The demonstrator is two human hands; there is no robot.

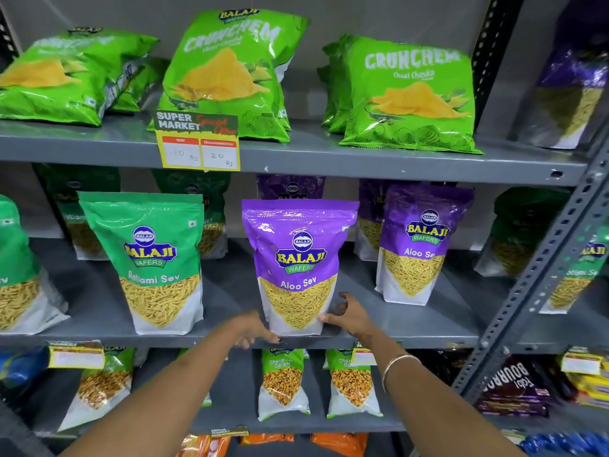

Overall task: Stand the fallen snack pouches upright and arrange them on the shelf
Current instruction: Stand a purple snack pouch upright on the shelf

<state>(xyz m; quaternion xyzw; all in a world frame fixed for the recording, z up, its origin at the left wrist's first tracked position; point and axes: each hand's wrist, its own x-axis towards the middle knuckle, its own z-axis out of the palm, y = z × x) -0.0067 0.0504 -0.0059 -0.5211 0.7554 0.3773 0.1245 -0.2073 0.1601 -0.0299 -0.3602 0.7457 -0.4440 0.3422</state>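
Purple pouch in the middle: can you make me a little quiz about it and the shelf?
1. True or false: the purple Aloo Sev pouch is lying flat.
2. Which hands touch its base? A) left hand only B) right hand only C) both
3. Fill in: the yellow price card hangs from the ___ shelf's edge.

Key: 1. false, it stands upright. 2. C. 3. top, below the green Crunchem bags.
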